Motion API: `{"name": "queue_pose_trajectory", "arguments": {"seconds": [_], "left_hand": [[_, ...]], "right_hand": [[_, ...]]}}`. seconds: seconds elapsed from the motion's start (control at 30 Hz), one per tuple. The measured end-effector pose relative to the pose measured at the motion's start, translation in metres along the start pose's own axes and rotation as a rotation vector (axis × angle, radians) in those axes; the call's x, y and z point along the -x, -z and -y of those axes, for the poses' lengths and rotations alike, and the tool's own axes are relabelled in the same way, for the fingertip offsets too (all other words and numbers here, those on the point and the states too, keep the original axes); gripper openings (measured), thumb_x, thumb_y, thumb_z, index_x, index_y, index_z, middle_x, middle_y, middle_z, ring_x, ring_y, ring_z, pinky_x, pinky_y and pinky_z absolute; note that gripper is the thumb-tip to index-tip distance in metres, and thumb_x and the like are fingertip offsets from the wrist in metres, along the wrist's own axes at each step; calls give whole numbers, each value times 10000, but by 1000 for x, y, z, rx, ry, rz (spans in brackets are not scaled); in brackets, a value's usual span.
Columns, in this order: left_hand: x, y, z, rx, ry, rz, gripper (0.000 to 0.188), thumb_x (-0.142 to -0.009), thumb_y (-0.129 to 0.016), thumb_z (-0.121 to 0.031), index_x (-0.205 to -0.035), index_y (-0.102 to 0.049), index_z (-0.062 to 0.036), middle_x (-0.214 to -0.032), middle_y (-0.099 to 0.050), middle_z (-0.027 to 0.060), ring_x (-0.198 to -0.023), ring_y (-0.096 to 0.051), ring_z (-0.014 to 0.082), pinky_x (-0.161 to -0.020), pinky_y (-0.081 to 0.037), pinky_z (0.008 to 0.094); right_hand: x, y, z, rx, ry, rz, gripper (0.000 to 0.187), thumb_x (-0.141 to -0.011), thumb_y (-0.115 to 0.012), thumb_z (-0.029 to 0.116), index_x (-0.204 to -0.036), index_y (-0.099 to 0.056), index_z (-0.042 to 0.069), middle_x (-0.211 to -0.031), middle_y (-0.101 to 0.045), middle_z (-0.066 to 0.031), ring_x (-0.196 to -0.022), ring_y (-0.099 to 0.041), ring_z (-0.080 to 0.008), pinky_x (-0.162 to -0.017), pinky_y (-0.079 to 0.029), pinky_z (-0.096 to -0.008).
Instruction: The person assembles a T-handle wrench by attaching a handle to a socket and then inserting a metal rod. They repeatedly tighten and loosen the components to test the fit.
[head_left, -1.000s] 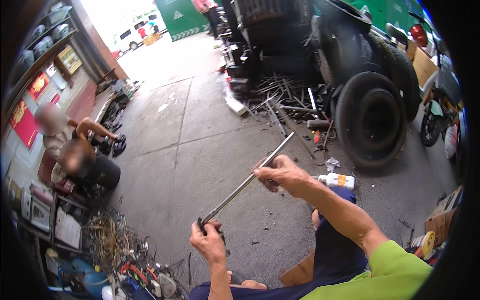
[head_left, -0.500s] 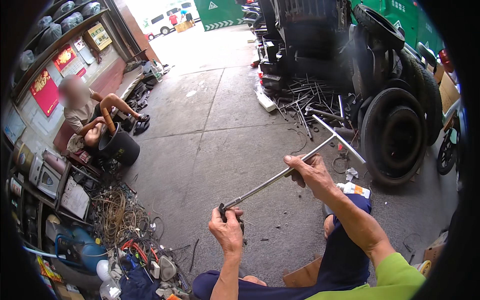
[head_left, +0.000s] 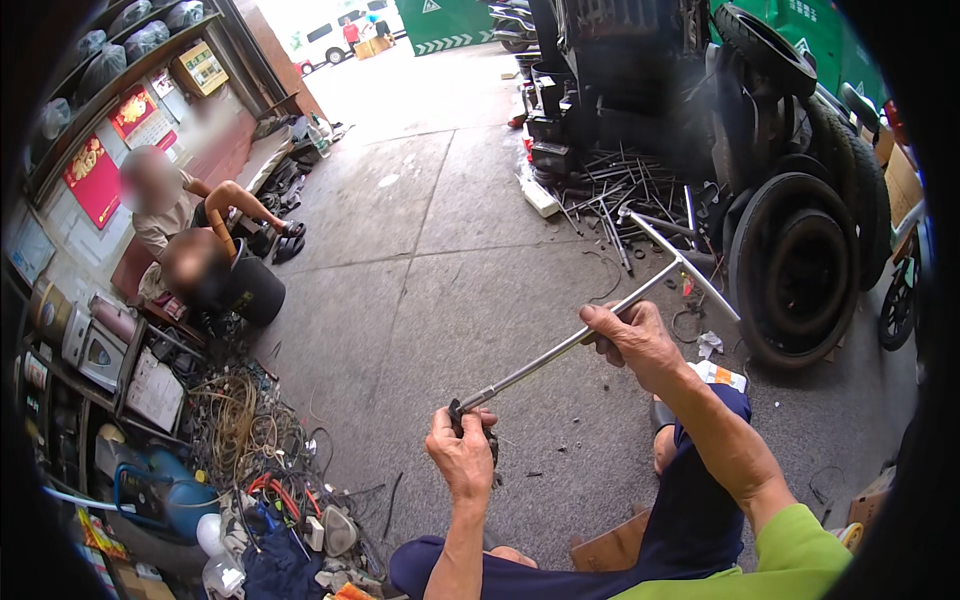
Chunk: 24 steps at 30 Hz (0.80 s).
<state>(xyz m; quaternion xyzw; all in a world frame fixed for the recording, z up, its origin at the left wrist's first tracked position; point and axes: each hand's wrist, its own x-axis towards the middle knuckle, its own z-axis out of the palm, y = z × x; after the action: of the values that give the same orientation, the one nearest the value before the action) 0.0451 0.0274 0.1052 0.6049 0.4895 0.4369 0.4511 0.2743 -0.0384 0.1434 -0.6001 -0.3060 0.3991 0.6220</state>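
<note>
A silver T-handle wrench (head_left: 545, 357) slants across in front of me, its crossbar up at the far right. Partway along the shaft, below the crossbar, my right hand (head_left: 640, 340) is closed around it. My left hand (head_left: 463, 455) pinches a small dark part (head_left: 456, 412) against the socket end at the lower left. Fingers hide most of that part, so its exact kind does not show.
To the right, a tire (head_left: 797, 270) leans with others. Metal rods (head_left: 625, 185) lie heaped beyond the wrench. Tangled cables (head_left: 240, 425) cover the floor at left. A person sits by a black bucket (head_left: 258, 290). A white bottle (head_left: 718, 376) stands beside my knee.
The view has shifted slightly, so both hands and the wrench sit a little further right. Both grips look the same. The seated person leans differently by the bucket.
</note>
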Motion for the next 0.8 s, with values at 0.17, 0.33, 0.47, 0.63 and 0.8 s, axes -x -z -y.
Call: {"name": "queue_pose_trajectory", "arguments": {"seconds": [0.17,0.33,0.47,0.63,0.8], "left_hand": [[-2,3,14,-7,-31,-26,167,-897,-521,-92,-799,-604,15,-702,-695,91,-566,-602,98,-505,-445,253],[-1,0,15,-19,-12,-22,163,-905,-514,-85,-792,-594,2,-695,-692,80,-542,-585,93,-481,-441,259],[-1,0,16,-26,-28,-13,170,-910,-523,-107,-802,-604,-4,-702,-696,79,-578,-616,105,-517,-465,271],[-3,2,17,-30,-22,-17,179,-913,-517,-113,-803,-605,-2,-705,-696,76,-583,-619,111,-524,-466,270],[0,1,12,28,1,1,175,-905,-499,-86,-791,-595,5,-697,-688,77,-590,-615,112,-528,-463,272]], "right_hand": [[2,-1,7,-35,3,96,377,-860,-713,381,-844,-660,9,-634,-583,-26,-503,-491,-57,-419,-355,-202],[4,2,9,-157,20,209,296,-908,-664,259,-963,-653,-32,-617,-550,-12,-472,-490,-66,-403,-379,-206],[6,2,12,-183,65,194,261,-883,-669,227,-898,-663,-34,-617,-580,-36,-481,-534,-74,-406,-406,-205],[11,-5,13,-128,83,127,371,-904,-633,341,-819,-677,-17,-630,-606,-59,-472,-533,-85,-406,-416,-216],[9,-1,8,-77,85,68,462,-920,-594,407,-809,-671,-35,-611,-595,-62,-468,-528,-94,-401,-410,-219]]}}
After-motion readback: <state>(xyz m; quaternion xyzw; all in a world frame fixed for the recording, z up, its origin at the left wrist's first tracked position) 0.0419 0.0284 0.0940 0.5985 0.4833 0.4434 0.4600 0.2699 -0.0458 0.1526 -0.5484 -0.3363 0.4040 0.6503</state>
